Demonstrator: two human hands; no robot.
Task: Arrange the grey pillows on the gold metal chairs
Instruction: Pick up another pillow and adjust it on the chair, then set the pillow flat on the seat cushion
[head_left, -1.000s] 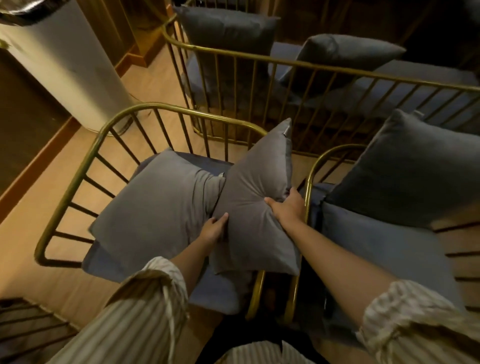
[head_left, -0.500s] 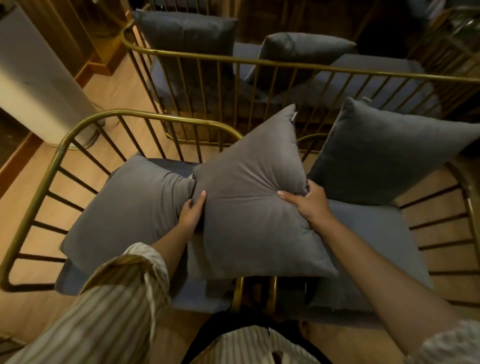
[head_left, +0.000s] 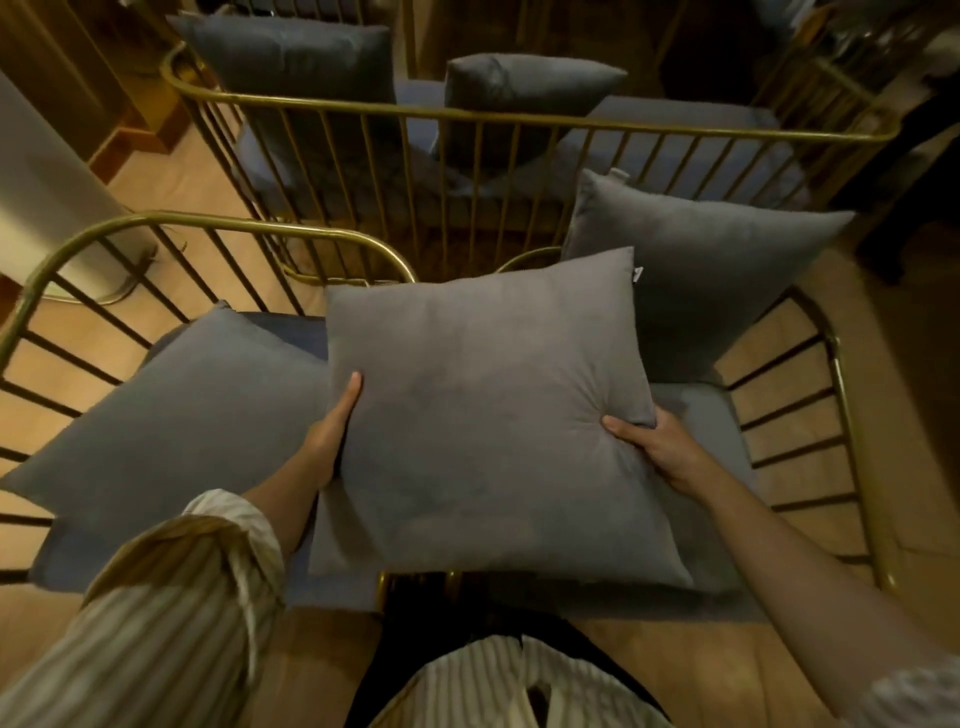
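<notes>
Your left hand (head_left: 332, 436) and right hand (head_left: 657, 447) grip the square grey pillow (head_left: 488, 415) by its side edges at frame centre, face up, tagged corner pointing upper right, above the two gold chairs' (head_left: 218, 223) meeting arms.

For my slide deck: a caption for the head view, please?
Both hands hold a grey pillow above two gold metal chairs.

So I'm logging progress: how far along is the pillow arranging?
Looks done: one pillow lies on the left chair, one leans in the right chair, two sit on the bench behind. In hand: both hands hold the middle pillow. Left: setting it down.
</notes>
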